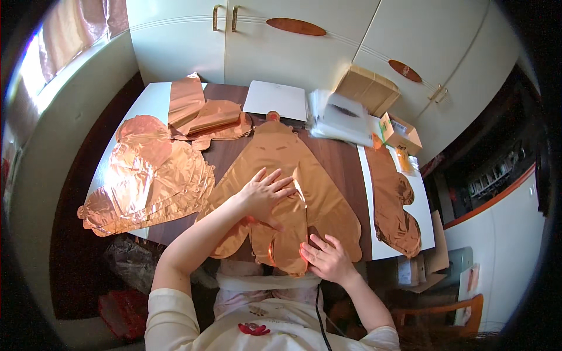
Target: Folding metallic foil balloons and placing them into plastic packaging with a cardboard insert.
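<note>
A flat, uninflated rose-gold foil balloon (275,158) lies on the dark wooden table (339,161) in front of me. My left hand (266,193) presses flat on its middle, fingers spread. My right hand (325,257) rests on the balloon's lower right edge near the table's front, fingers bent and touching the foil. Neither hand grips anything; both lie on the foil.
A stack of crumpled rose-gold foil balloons (146,181) covers the table's left side, with more folded ones (205,114) behind. Another flat balloon (395,205) lies at the right. White sheets (275,99), a clear packet stack (339,117) and cardboard boxes (369,88) stand at the back by white cupboards.
</note>
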`<control>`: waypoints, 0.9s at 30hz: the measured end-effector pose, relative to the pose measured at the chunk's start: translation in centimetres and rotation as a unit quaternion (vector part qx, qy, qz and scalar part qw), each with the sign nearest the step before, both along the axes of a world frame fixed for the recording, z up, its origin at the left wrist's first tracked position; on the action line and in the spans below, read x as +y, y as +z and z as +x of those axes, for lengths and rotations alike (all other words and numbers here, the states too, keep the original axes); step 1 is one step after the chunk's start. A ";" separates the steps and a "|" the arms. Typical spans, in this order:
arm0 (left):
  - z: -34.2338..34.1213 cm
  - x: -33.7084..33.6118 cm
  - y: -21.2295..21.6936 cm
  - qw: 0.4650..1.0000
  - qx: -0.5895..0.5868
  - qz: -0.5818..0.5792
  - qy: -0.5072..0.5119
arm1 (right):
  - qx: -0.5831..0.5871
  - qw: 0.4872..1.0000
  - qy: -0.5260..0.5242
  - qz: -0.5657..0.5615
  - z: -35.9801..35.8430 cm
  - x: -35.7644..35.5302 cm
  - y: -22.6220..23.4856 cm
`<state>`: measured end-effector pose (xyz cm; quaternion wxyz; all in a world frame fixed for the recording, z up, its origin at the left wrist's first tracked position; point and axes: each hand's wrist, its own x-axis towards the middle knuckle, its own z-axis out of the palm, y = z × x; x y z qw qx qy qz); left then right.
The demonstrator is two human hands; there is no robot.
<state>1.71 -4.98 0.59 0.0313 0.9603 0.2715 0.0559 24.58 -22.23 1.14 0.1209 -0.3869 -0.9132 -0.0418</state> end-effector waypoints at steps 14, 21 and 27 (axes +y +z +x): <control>0.0 0.3 -0.1 1.000 0.000 0.000 -0.002 | 0.078 0.993 0.036 0.083 0.0 -1.0 -0.8; 0.1 0.1 0.1 1.000 0.022 0.000 -0.001 | 0.183 0.983 -0.018 -0.014 -0.5 1.2 0.7; 0.0 0.1 0.3 0.999 0.035 0.007 -0.003 | 0.112 0.992 -0.057 0.020 -0.5 5.0 -0.2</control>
